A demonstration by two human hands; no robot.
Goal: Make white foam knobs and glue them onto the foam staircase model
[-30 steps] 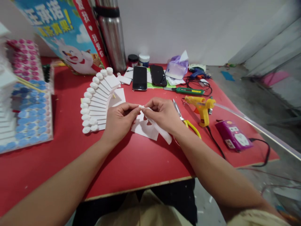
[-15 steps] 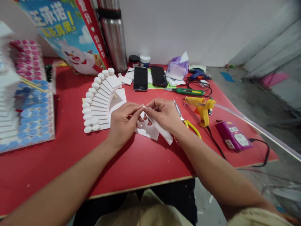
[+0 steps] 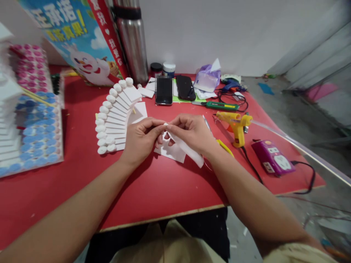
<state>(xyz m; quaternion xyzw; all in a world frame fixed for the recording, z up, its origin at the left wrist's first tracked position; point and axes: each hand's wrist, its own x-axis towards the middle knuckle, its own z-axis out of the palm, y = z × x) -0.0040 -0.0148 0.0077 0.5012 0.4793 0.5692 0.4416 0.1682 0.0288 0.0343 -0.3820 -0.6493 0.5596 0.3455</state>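
Between the fingertips of my left hand [image 3: 141, 140] and my right hand [image 3: 192, 133] is the end of a soft white strip [image 3: 192, 152], perhaps paper or cloth. Both hands pinch it, thumbs against forefingers, and the pinched end looks bunched or rolled. The strip's loose tail slants down under my right palm. Below the hands lies a white card [image 3: 175, 152] on the red table. Just left of my left hand stands a curved, fan-like white piece [image 3: 116, 118], edged with small round white rolls. Scissors with yellow handles [image 3: 226, 148] lie partly hidden behind my right wrist.
A yellow glue gun [image 3: 236, 128] with a long clear stick stands right, near a purple power box [image 3: 272, 157]. Behind are a green-handled cutter [image 3: 222, 106], two phones [image 3: 185, 88] and a steel flask [image 3: 134, 47]. Blue and pink rolls [image 3: 41, 138] fill the left.
Both hands stay together at the strip's end, with slight finger movement. The strip's tail has shifted a little to the right, and my right hand covers more of the scissors.
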